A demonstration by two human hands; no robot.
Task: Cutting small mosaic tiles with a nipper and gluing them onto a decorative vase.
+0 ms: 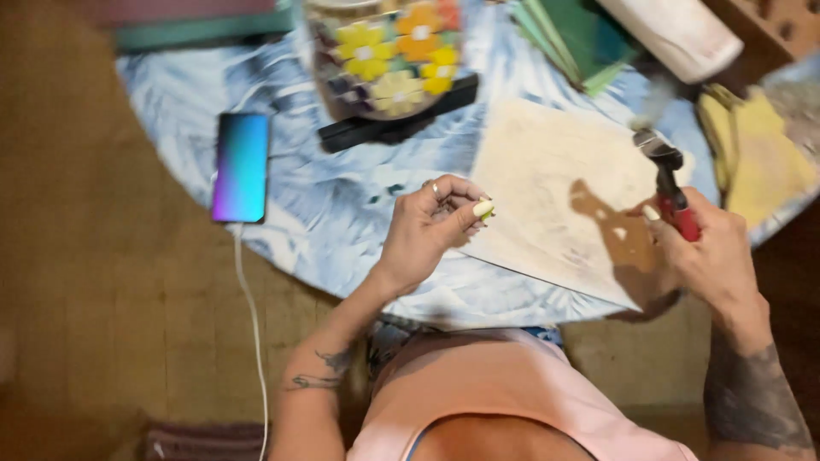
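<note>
We work at a round table (342, 213) covered in a blue-and-white marbled cloth. On it, to our right, lies a pale sheet of paper (547, 188), its near corner hanging over the table's edge. At the far side stands a rounded vessel (389, 55) set with yellow and orange mosaic flowers, resting on a black bar-shaped stand (397, 119). A phone (242, 166) with a blue-to-purple screen lies to our left, its white cable (254, 333) trailing down off the table. A yellow cloth (756, 158) sits at the far right edge.

Our right hand (713, 256) is closed around the red handles of tile nippers (670, 183) — their dark head points away from us, over the paper's right edge. Our left hand (427, 230) pinches a small pale yellow-green piece (484, 209) between thumb and fingers, just above the paper's left edge.
</note>
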